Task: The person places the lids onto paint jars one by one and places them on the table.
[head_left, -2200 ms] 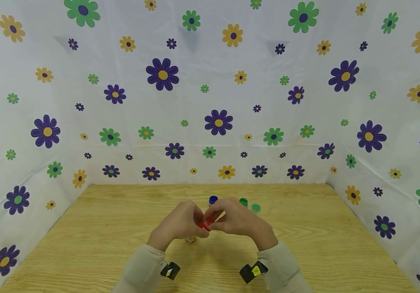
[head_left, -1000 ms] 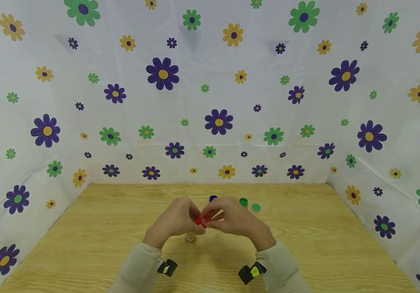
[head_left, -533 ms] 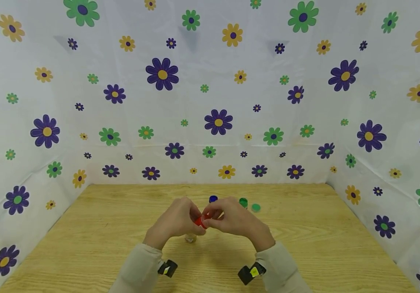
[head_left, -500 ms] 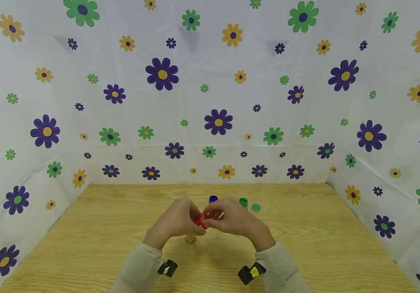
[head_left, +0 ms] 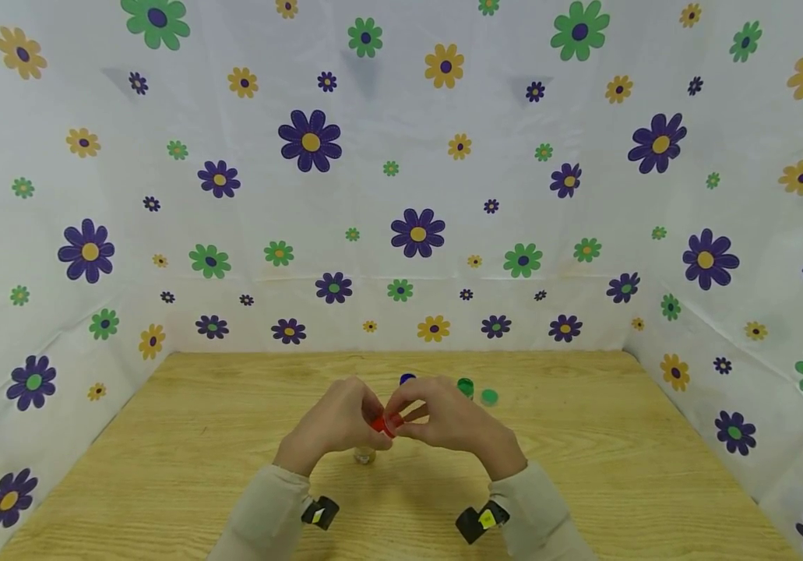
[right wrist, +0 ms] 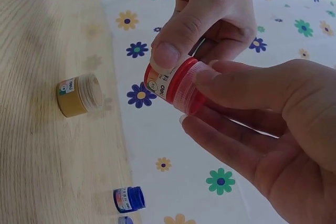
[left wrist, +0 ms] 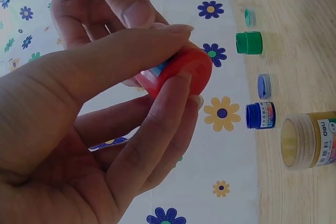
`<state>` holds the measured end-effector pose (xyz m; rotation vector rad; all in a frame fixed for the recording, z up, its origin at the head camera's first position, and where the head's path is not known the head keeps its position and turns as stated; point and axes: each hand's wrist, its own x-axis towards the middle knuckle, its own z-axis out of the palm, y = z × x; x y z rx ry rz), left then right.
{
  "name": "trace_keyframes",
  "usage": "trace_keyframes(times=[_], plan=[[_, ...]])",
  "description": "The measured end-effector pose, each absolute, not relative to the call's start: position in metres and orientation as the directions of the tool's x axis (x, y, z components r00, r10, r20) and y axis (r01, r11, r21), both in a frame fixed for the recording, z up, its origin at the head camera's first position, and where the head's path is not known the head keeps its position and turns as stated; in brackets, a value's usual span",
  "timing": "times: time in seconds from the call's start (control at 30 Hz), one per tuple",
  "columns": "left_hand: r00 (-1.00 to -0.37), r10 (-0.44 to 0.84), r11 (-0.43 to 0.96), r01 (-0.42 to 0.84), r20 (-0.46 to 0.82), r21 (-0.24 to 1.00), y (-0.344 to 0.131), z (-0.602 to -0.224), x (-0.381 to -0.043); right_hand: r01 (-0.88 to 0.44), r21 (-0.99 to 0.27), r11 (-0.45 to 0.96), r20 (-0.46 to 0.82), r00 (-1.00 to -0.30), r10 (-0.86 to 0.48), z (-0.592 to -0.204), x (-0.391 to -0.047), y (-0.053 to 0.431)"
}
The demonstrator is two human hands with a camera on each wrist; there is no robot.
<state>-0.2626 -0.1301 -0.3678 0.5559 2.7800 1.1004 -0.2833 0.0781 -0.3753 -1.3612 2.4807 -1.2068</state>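
Above the middle of the table, my left hand (head_left: 331, 419) grips a small red paint jar (right wrist: 161, 84), held tilted on its side. A clear ridged lid (right wrist: 187, 91) sits on the jar's mouth. My right hand (head_left: 452, 418) pinches that lid, thumb on one side and fingertips on the other, as the right wrist view shows. From the left wrist view, the jar's red base faces the camera and left fingers wrap it. Below the left hand stands an ochre paint jar (left wrist: 321, 140) with its clear lid on, partly hidden in the head view.
Farther back stand an open blue paint jar (left wrist: 261, 115) with its blue lid (left wrist: 264, 86) beside it, and an open green paint jar (left wrist: 249, 43) near its green lid (head_left: 489, 397). A flowered cloth (head_left: 401, 179) encloses the wooden table (head_left: 583, 467) behind and at the sides.
Both hands have shifted slightly left with the red jar since the earliest frame. The right fingers and thumb have changed position around the lid; the jars on the table stay put.
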Motion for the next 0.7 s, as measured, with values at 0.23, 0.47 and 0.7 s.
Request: trace_keyframes(times=[0.23,0.47,0.7], plan=[[-0.927,0.374,0.677,0.303,0.041,0.671,-0.1296,-0.3675,-0.2629,-0.685,-0.656,0.318,0.289,-0.617,-0.732,-0.3759,-0.2832,0.0777],[-0.92,0.389,0.662,0.319,0.053,0.679,-0.1268,-0.3673,-0.2616,-0.67,-0.645,0.367,0.256,-0.642,-0.722,-0.3748,-0.2831,0.0784],[-0.92,0.387,0.665,0.33,0.069,0.67,-0.1263,-0.3698,-0.262,-0.669,-0.642,0.374,0.25,-0.644,-0.723,-0.3755,-0.283,0.0777]])
